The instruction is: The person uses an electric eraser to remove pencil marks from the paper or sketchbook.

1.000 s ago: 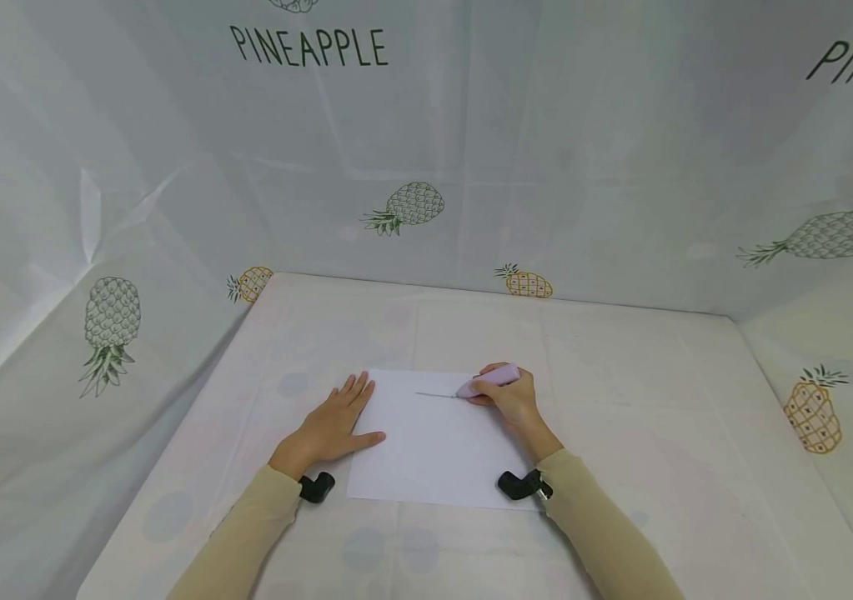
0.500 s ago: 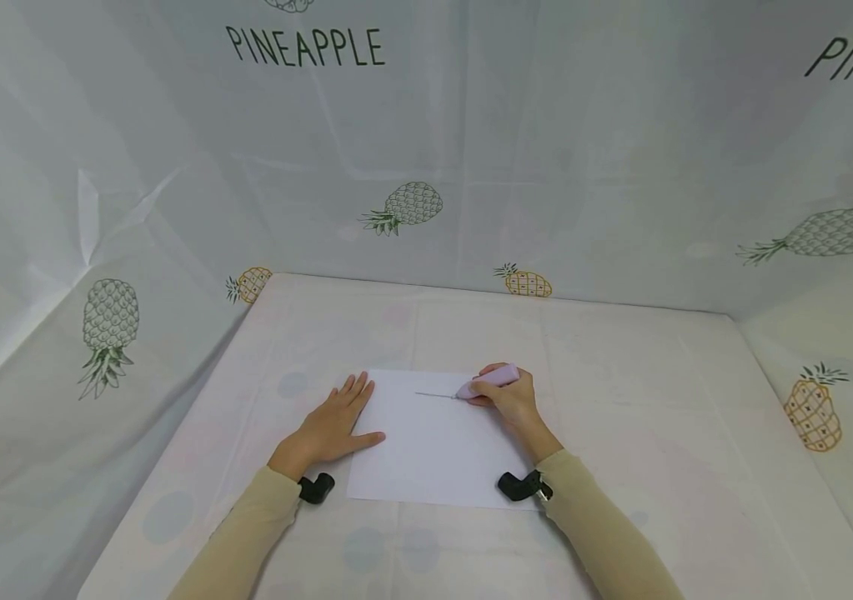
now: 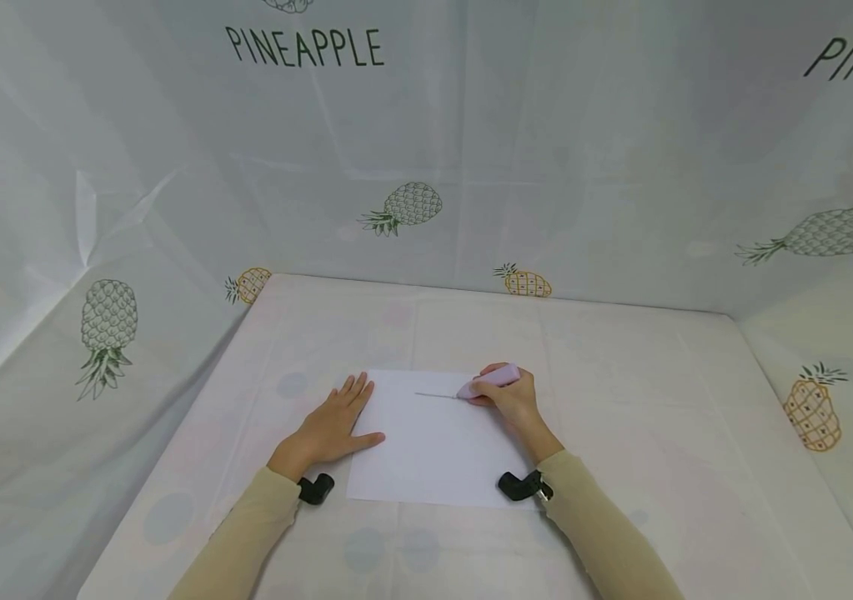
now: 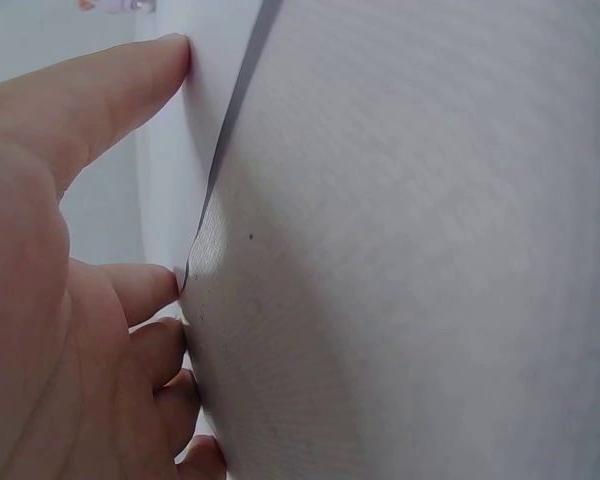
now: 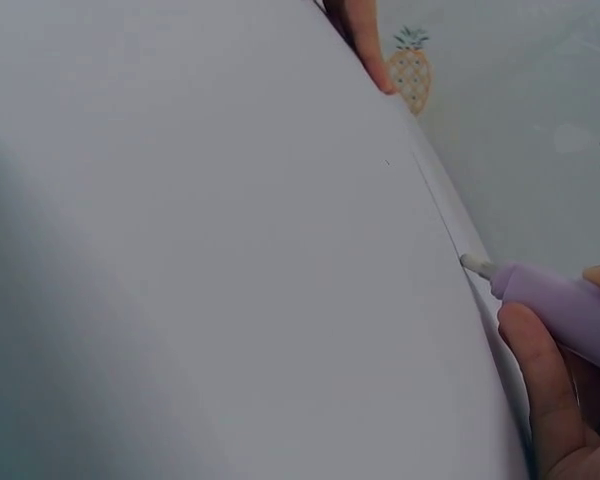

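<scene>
A sheet of white paper (image 3: 434, 454) lies on the table with a thin dark line (image 3: 434, 394) across its upper part. My right hand (image 3: 512, 400) grips a lilac, thick-bodied electric eraser (image 3: 497, 377) between thumb and fingers. In the right wrist view, the narrow greyish tip of the eraser (image 5: 550, 300) meets the paper at the line, while the right hand (image 5: 545, 390) shows only in part. Flat on the paper's left edge, my left hand (image 3: 332, 427) rests with its fingers spread. The left wrist view shows the left hand's (image 4: 40, 300) thumb on the sheet.
Under the paper is a table (image 3: 644, 417) with a pale dotted cover. A white curtain (image 3: 584, 167) printed with pineapples hangs behind it and along the sides. Black wrist cameras sit at both cuffs; the right camera (image 3: 519, 485) overlaps the paper's lower right.
Both hands and the paper stay almost in place. The eraser's tip shifts only very slightly along the line, and the head view drifts a little.
</scene>
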`<action>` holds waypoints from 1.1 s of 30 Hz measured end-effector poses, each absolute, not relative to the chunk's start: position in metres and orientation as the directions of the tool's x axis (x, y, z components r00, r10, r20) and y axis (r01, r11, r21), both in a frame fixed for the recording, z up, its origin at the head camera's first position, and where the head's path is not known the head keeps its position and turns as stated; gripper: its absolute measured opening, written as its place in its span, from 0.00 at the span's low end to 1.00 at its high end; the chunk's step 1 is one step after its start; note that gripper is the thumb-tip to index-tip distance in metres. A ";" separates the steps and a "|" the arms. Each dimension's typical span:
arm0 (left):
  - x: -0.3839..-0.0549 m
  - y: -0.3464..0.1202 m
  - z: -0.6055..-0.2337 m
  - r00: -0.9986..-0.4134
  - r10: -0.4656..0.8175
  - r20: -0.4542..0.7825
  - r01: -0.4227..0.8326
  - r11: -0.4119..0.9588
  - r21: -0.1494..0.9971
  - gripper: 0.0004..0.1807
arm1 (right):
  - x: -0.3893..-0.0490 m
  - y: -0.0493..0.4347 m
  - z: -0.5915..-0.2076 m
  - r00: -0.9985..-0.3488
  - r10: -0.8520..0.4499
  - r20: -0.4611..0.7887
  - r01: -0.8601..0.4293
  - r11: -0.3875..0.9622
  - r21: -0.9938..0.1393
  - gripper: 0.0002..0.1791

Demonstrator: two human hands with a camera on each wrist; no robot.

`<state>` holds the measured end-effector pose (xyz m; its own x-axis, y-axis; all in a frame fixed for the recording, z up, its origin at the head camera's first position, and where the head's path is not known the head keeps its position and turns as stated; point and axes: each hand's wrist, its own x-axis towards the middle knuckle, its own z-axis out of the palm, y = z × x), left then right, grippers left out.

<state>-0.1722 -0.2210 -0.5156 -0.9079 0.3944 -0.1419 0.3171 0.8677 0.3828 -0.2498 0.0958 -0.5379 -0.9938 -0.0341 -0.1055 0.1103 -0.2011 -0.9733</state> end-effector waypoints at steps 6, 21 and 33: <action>-0.172 -0.221 -0.516 -0.910 0.390 -0.138 0.314 0.869 0.382 0.52 | -0.249 0.096 -0.537 -0.993 -0.040 -0.115 0.121 -0.207 -0.971 0.18; -0.172 -0.222 -0.517 -0.906 0.400 -0.136 0.328 0.868 0.372 0.52 | -0.250 0.096 -0.537 -0.992 -0.030 -0.121 0.125 -0.212 -0.969 0.17; -0.173 -0.222 -0.517 -0.908 0.395 -0.143 0.320 0.871 0.374 0.52 | -0.251 0.093 -0.539 -0.993 -0.040 -0.115 0.120 -0.216 -0.969 0.18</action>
